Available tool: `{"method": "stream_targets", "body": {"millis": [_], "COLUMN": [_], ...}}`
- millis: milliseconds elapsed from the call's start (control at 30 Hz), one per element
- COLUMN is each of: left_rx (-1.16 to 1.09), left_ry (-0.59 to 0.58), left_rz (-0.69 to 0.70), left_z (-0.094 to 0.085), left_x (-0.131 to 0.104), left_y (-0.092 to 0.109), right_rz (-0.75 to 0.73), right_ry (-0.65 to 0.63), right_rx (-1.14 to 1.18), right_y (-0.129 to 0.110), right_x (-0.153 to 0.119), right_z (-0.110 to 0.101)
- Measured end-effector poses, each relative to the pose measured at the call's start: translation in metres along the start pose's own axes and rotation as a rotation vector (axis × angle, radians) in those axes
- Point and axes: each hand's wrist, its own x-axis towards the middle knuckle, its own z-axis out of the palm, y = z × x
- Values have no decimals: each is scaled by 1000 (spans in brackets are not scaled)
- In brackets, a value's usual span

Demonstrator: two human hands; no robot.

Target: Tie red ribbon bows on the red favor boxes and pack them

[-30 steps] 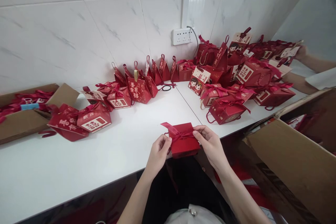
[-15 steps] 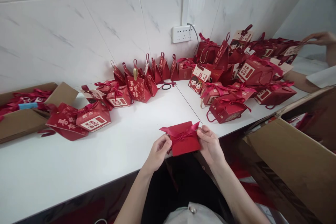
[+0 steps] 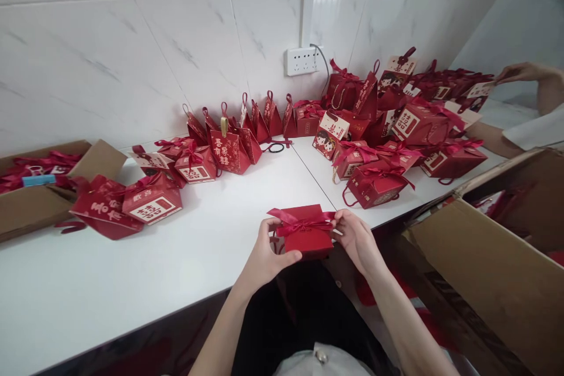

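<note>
Wht tbl [image 3: 238, 211] | red box [image 3: 311, 242] | L hand [image 3: 263, 255] spread wider vs prev

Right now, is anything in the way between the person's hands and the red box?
Nothing visible is in the way. The left hand grips the box at its left side; the right hand holds the right end of the ribbon. Only what looks like cord shows between left hand and box.

Plain red box [image 3: 309, 241], crimson ribbon [image 3: 304, 225]; white table [image 3: 198, 258]; white wall tiles [image 3: 176, 35] veined grey; brown carton [image 3: 489, 264].
</note>
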Motion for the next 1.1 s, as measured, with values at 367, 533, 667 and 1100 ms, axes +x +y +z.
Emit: {"method": "stream_targets", "body": {"millis": [367,533,667,1100], "left_rx": [243,270,324,431], "left_ry": [516,342,130,497], "left_rz": [143,13,-81,-93], "left_z": [-30,-15,-14,-30], "left_x": [37,-8,-25,1], "left_y": [21,25,29,28], "right_rz": [-96,-216,-209,-331], "right_ry": [-51,-226,-462,-216], "right_rx": [-507,-639,-669,-908], "right_y": [0,0,8,9], "right_x": [-11,-10,-4,-17], "right_z": [-9,-10,-3,6]}}
